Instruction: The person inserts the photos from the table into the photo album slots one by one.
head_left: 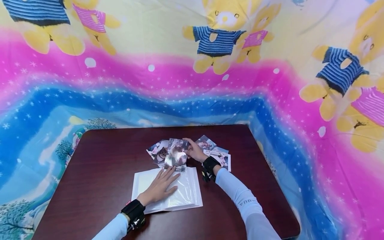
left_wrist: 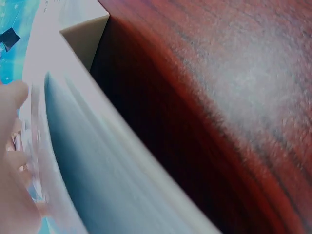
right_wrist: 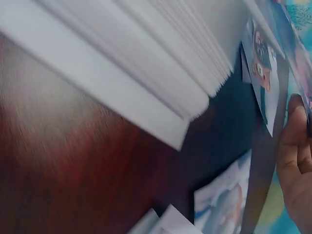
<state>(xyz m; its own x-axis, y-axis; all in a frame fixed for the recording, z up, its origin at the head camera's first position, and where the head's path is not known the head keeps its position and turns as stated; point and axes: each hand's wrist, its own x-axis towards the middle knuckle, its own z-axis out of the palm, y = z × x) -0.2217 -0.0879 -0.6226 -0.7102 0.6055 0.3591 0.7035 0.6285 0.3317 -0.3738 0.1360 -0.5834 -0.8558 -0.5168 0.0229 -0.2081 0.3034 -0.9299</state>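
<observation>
Left hand (head_left: 160,187) lies spread on a slick, plastic-sleeved album (head_left: 186,191); right hand (head_left: 196,153) pinches a glossy rectangular photo (head_left: 175,153)

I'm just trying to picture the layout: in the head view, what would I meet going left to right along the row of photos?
Cat photo → shiny photo → right hand → white-bordered photo.

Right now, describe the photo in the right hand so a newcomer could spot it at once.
On the dark brown table, find the white photo album under the person's left hand. At its far edge is a glossy photo, with the right hand gripping its right side. Unlike the other photos lying to both sides, it is held and shows a bright glare.
</observation>
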